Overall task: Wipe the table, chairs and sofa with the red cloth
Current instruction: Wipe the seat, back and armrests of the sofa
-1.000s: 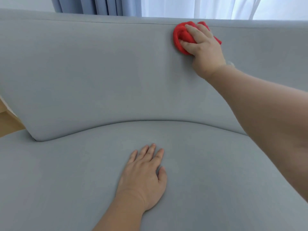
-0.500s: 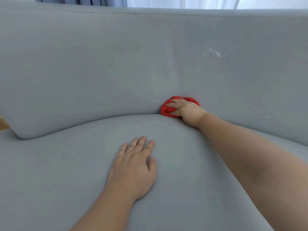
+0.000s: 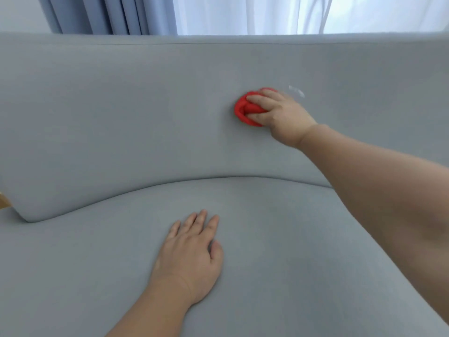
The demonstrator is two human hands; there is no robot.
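- Far left edge: a sliver of light wood point(image 3: 3, 203), just beside the end of the backrest. What it belongs to I cannot tell.
- Upper left: blue curtain point(image 3: 109, 14), pleated, hanging behind the sofa.
- Across the whole view: grey fabric sofa point(image 3: 376, 69). The backrest point(image 3: 121, 105) stands upright. The seat point(image 3: 279, 239) curves below it, with one seam between them.
- Lower centre: my left hand point(image 3: 192, 251), palm down on the seat. Fingers are straight and close together, thumb alongside, gripping nothing. The forearm runs in from the bottom edge.
- Right of centre, on the backrest: red cloth point(image 3: 243, 110), bunched into a wad. It is pressed against the fabric roughly midway between the top edge and the seat seam.
- Just right of the cloth: my right hand point(image 3: 281, 115). Fingers curl over the wad and the thumb sits below it, holding it to the backrest. The arm reaches in from the right edge.
- Just beyond the right hand's knuckles: a small pale smear point(image 3: 296, 91) on the backrest, apart from the cloth.
- Upper right: white sheer curtain point(image 3: 291, 13), bright, behind the sofa's top edge.
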